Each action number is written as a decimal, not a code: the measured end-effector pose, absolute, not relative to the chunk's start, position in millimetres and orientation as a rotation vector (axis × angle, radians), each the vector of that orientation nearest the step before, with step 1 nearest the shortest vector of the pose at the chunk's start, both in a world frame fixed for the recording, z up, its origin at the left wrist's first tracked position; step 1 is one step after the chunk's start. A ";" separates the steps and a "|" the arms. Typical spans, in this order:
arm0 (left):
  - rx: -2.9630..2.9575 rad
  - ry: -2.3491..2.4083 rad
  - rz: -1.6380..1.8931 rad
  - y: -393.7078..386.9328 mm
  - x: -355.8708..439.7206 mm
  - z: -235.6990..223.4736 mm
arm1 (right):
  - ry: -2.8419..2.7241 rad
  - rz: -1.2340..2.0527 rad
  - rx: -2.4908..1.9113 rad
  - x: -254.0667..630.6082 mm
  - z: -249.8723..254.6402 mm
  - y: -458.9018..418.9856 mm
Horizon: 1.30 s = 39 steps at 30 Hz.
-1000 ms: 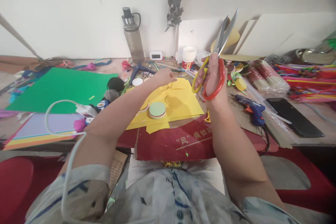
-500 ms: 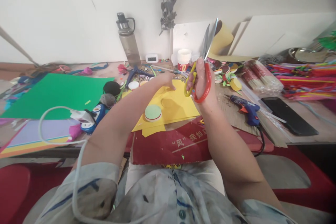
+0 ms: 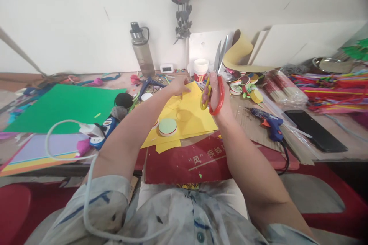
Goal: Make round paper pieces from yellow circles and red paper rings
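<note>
My right hand (image 3: 220, 93) is wrapped round the handles of a pair of scissors (image 3: 221, 57), one loop red and the other yellow. The blades point up and stand slightly apart. My left hand (image 3: 180, 86) pinches the upper edge of a sheet of yellow paper (image 3: 198, 113), which is lifted at that edge. A round outline shows in the paper's middle. On its near left part lies a round disc (image 3: 168, 126) with a pale green top and a red-and-white rim. Beneath the paper is a dark red board (image 3: 175, 166) with white characters.
Green sheet (image 3: 66, 105) and a corded blue device (image 3: 105, 132) lie left. Behind stand a bottle (image 3: 142, 53), a small clock (image 3: 166, 68) and a paper cup (image 3: 201, 71). Right are a glue gun (image 3: 268, 122), a black phone (image 3: 316, 130) and colourful pipe cleaners (image 3: 336, 90).
My left hand has closed on the yellow paper's far edge and raised it. My right hand, with the scissors, has come down and slightly left. The view has tilted a little upward.
</note>
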<state>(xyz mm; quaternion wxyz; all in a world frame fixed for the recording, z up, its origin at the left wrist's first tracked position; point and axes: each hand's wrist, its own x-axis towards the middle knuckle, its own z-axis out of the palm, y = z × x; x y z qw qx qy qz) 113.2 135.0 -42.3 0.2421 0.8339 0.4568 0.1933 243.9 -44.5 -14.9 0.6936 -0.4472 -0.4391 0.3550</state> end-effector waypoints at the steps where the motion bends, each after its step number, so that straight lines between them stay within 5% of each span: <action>1: 2.235 1.220 0.615 134.8 111.2 -41.8 | -0.979 0.796 -1.000 244.2 -15.7 -43.7; 14: 1.848 1.175 0.900 128.6 109.2 -42.6 | -0.927 0.775 -1.036 249.5 -25.0 -31.3; 22: 1.405 0.762 1.005 115.7 87.8 -20.0 | -0.904 0.587 -1.066 257.9 -33.7 -18.9; 39: 1.733 0.556 0.990 96.5 81.0 -28.6 | -1.019 0.317 -0.942 264.1 -54.4 -5.3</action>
